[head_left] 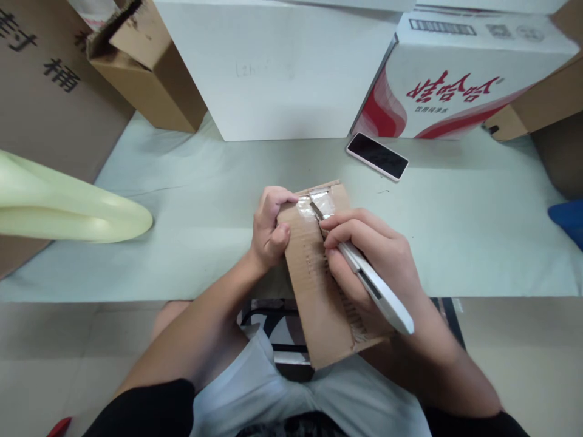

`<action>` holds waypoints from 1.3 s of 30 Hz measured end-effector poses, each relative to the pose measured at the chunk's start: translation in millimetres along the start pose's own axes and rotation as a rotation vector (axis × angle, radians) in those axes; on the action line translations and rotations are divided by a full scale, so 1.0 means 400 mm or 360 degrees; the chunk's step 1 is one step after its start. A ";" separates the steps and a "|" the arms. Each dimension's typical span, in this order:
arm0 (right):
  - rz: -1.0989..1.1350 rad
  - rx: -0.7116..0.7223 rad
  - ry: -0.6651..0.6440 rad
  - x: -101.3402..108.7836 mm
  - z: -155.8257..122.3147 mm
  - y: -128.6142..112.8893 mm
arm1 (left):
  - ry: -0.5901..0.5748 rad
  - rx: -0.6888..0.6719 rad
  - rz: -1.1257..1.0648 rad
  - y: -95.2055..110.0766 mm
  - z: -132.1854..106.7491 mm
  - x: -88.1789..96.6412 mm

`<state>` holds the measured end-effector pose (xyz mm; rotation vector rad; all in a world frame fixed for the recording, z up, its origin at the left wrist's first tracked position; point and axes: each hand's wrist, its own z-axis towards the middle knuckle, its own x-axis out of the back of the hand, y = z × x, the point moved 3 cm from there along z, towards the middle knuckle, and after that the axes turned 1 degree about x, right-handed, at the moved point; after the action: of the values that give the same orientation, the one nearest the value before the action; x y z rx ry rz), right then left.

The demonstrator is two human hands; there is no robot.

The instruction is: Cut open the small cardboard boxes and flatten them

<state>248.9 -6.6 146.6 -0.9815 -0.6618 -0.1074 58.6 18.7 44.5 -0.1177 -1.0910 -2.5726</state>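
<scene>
A small brown cardboard box (306,291) lies tilted over the near edge of the table, its lower end above my lap. My left hand (273,227) grips its upper left edge, thumb pressed on the side. In my right hand (373,255) is a white utility knife (385,297), held like a pen. Its blade reaches the clear tape (322,199) near the far end of the box. Whether the blade has gone through the tape, I cannot tell. My right hand hides part of the box's right side.
A phone (377,156) lies on the pale green tabletop (204,182). Behind stand a large white box (291,79), a red and white carton (446,91) and an open brown box (155,85). From the left juts a pale yellow-green rounded object (77,203); a blue item (569,221) is at right.
</scene>
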 end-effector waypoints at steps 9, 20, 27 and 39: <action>-0.0013 0.0029 0.0053 0.000 0.003 -0.006 | 0.0001 0.0016 0.0015 -0.004 -0.004 -0.001; -0.0046 0.0069 0.0076 0.000 0.004 -0.003 | -0.0009 0.0006 0.0015 0.000 -0.002 -0.001; -0.0051 0.0058 0.0066 -0.003 0.002 -0.005 | -0.0024 0.0023 0.0042 0.001 -0.002 0.000; -0.0031 0.0098 0.0050 -0.001 0.005 -0.005 | -0.0001 -0.0018 -0.0033 0.004 0.001 -0.002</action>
<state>246.8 -6.1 148.6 -0.9126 -0.6423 -0.1190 59.7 18.2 45.7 -0.1105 -1.0834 -2.5974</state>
